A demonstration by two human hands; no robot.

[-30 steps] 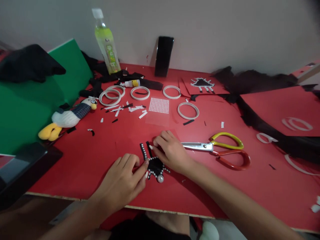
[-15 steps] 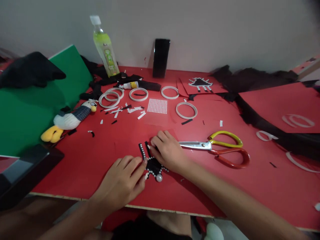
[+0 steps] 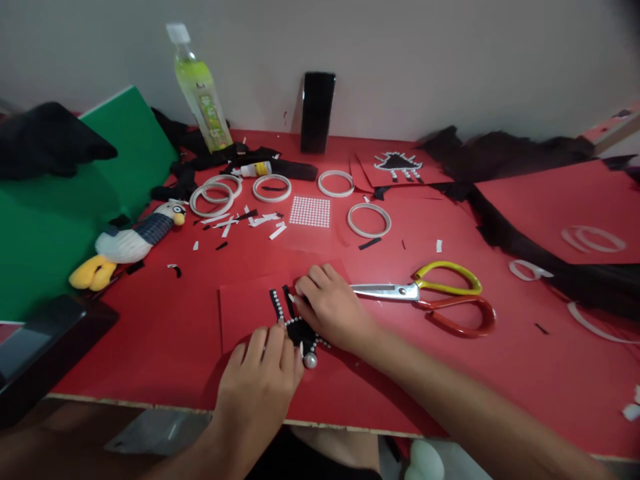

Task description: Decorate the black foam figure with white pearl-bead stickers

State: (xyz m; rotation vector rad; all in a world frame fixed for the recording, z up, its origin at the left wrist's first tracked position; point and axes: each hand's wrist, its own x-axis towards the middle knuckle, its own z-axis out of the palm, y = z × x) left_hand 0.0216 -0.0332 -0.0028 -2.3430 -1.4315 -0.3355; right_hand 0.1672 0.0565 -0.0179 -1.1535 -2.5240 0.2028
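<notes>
A black cut-out figure [image 3: 301, 331] edged with pearl beads lies on a red card [image 3: 245, 310] near the table's front edge. One large pearl [image 3: 311, 360] sits at its near end. My left hand [image 3: 263, 373] rests over the figure's left side and the card, fingers bent but not closed round anything. My right hand [image 3: 327, 303] lies on the figure's upper right, its fingers curled in beside a narrow black strip; what its fingertips hold is hidden. Just right of that hand are scissors [image 3: 403, 292] with one yellow and one red handle.
A sheet of pearl stickers [image 3: 310, 211] lies beyond my hands among tape rings [image 3: 369, 221] and paper scraps. Further back stand a bottle [image 3: 204, 100] and a phone [image 3: 318, 112]. A bird plush [image 3: 133, 240] is at left, a beaded card [image 3: 399, 163] at back right.
My left hand has shifted across the figure's lower left side, its fingers more bent. The red card's left edge now shows more clearly. My right hand stays on the figure; the view has shifted slightly.
</notes>
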